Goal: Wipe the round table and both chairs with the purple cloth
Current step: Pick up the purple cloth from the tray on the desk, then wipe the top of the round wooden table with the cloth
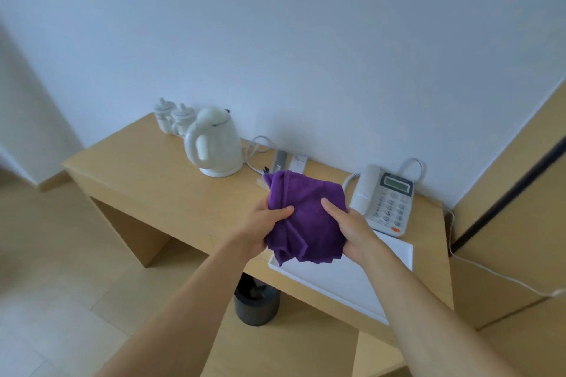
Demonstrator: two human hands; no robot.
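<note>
purple cloth (306, 217) bunched, long axis running away from the person | both hands: left hand (263, 223), right hand (352, 226) grip its sides

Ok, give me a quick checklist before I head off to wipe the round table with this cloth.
1. Purple cloth in hand: ok, left hand and right hand both grip it.
2. Cloth off the desk: ok, held above it.
3. Cloth folded flat for wiping: not ok, bunched.
4. Round table in sight: not ok, none in view.
5. Chairs in sight: not ok.
6. Cloth damp: cannot tell.
</note>
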